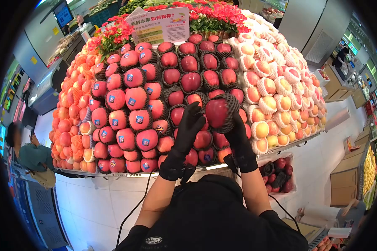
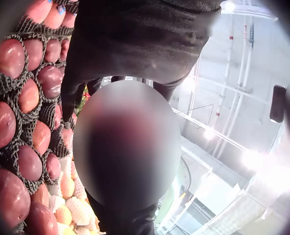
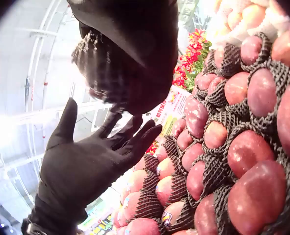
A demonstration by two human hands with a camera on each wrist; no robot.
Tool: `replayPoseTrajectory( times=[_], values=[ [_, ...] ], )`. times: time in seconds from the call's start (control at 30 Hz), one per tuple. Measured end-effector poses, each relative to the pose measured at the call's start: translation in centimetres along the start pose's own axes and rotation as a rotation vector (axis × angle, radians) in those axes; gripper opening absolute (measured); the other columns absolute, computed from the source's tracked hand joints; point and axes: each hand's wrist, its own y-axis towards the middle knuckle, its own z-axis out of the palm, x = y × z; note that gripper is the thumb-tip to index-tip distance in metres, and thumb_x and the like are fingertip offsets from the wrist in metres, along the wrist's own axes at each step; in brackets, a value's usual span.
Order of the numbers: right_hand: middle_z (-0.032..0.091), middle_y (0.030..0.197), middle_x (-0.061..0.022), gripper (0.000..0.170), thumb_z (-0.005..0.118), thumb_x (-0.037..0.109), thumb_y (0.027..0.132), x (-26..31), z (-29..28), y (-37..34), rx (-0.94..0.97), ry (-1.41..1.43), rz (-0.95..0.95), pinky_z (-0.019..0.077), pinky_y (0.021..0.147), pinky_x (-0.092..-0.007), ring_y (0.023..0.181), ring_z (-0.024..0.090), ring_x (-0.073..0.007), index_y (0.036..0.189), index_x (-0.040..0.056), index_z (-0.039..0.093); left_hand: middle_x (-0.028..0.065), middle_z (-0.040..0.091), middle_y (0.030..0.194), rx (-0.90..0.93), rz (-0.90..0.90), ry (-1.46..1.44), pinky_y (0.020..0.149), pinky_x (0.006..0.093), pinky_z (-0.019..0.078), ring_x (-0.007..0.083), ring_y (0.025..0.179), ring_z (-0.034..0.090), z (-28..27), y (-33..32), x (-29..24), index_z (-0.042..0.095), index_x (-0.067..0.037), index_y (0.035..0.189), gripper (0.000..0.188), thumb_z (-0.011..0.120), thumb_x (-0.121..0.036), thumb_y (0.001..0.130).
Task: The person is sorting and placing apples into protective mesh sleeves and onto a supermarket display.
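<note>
A large dark red apple [image 1: 216, 113] in a black foam net [image 1: 231, 109] is held up over the display by my gloved right hand [image 1: 240, 140]. Its net also shows in the right wrist view, under the curled right hand [image 3: 135, 44]. Close by on the left, my gloved left hand [image 1: 189, 129] has its fingers extended and holds nothing. The right wrist view shows that left hand [image 3: 86, 164] with thumb and fingers spread towards the apple. In the left wrist view a round blur hides what lies beyond the left hand [image 2: 135, 44].
Netted dark red apples [image 1: 191, 82] lie in rows below my hands, with stickered apples [image 1: 132, 98] to the left. White-netted fruit [image 1: 268, 104] slopes down at right. A sign [image 1: 159, 26] and red flowers [image 1: 222, 16] stand behind. A bag of apples [image 1: 280, 175] sits low at right.
</note>
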Motion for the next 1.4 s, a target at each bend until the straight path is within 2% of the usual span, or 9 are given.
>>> replayPoseTrajectory(
  times=[0.23,0.37,0.43,0.6,0.73,0.93,1.03,1.2,1.4],
  values=[
    [0.038,0.142,-0.0180,0.104,0.085,0.028,0.069,-1.5,3.9,-0.4,-0.223,-1.178,-0.380,0.0464,0.099,-0.0413,0.126,0.046,-0.0307,0.147,-0.0011,0.023,0.0113,0.041,0.142,0.075,-0.176,-0.395,0.107,0.0427,0.0403,0.0264,0.127,0.046,0.1,0.7,2.3,0.028,-0.009,0.148,0.057,0.042,-0.040,0.102],
    [0.039,0.141,-0.0161,0.095,0.084,0.025,0.071,0.1,3.3,-1.3,-0.117,-0.855,-0.162,0.0450,0.098,-0.0383,0.125,0.045,-0.0276,0.147,0.0073,0.030,0.0130,0.038,0.146,0.066,-0.196,-0.599,0.110,0.0488,0.0361,0.0311,0.133,0.040,-1.3,0.8,1.8,0.029,-0.010,0.148,0.061,0.036,-0.050,0.102],
    [0.039,0.141,-0.0148,0.091,0.084,0.024,0.071,1.6,2.8,-1.4,-0.110,-0.877,-0.098,0.0448,0.098,-0.0380,0.125,0.045,-0.0273,0.146,0.0102,0.034,0.0141,0.037,0.147,0.290,0.181,-0.341,0.112,0.0496,0.0337,0.0322,0.134,0.039,-1.6,0.2,0.5,0.032,-0.008,0.146,0.062,0.034,-0.051,0.102],
    [0.039,0.143,-0.0149,0.095,0.086,0.028,0.067,3.5,4.2,-1.6,-0.025,-1.163,-0.182,0.0408,0.103,-0.0452,0.132,0.038,-0.0329,0.146,0.0116,0.035,0.0137,0.038,0.147,-0.006,-0.331,-0.683,0.111,0.0467,0.0365,0.0300,0.134,0.040,-2.2,0.3,1.2,0.030,-0.005,0.146,0.059,0.034,-0.045,0.103],
    [0.036,0.146,-0.0197,0.107,0.088,0.034,0.059,2.5,6.4,-1.5,0.119,-1.373,-0.255,0.0312,0.109,-0.0555,0.140,0.023,-0.0440,0.148,0.0126,0.031,0.0108,0.038,0.146,-0.002,-0.249,-0.476,0.112,0.0360,0.0359,0.0217,0.133,0.041,-1.1,-0.4,2.2,0.031,-0.004,0.146,0.050,0.033,-0.034,0.106],
    [0.036,0.145,-0.0227,0.100,0.087,0.030,0.060,1.5,5.3,-1.5,0.223,-1.513,-0.189,0.0334,0.108,-0.0546,0.137,0.028,-0.0454,0.144,0.0133,0.037,0.0078,0.045,0.137,-0.014,-0.213,-0.173,0.101,0.0308,0.0420,0.0169,0.124,0.046,-1.3,-1.2,4.2,0.034,-0.004,0.144,0.052,0.035,-0.038,0.105],
    [0.039,0.140,-0.0238,0.091,0.086,0.028,0.061,0.8,5.0,-1.7,0.165,-1.462,-0.215,0.0364,0.106,-0.0537,0.132,0.034,-0.0452,0.139,0.0120,0.041,0.0059,0.048,0.133,-0.014,-0.118,0.005,0.093,0.0290,0.0455,0.0135,0.114,0.050,-1.3,-1.4,4.4,0.038,-0.005,0.142,0.051,0.037,-0.040,0.105],
    [0.043,0.131,-0.0234,0.085,0.084,0.025,0.061,0.2,5.0,-2.1,0.035,-1.406,-0.258,0.0402,0.102,-0.0505,0.125,0.042,-0.0432,0.134,0.0099,0.044,0.0068,0.049,0.128,-0.054,-0.348,-0.217,0.083,0.0247,0.0477,0.0120,0.098,0.053,-1.6,-1.5,4.9,0.040,-0.006,0.139,0.050,0.040,-0.041,0.103],
    [0.046,0.128,-0.0192,0.086,0.082,0.022,0.061,1.4,2.9,-1.9,-0.146,-1.388,-0.269,0.0386,0.104,-0.0417,0.123,0.045,-0.0338,0.135,0.0037,0.041,0.0145,0.045,0.132,-0.041,-0.290,-0.193,0.090,0.0420,0.0544,0.0259,0.111,0.056,-2.2,-1.8,1.9,0.030,-0.007,0.143,0.051,0.050,-0.016,0.097]
  ],
)
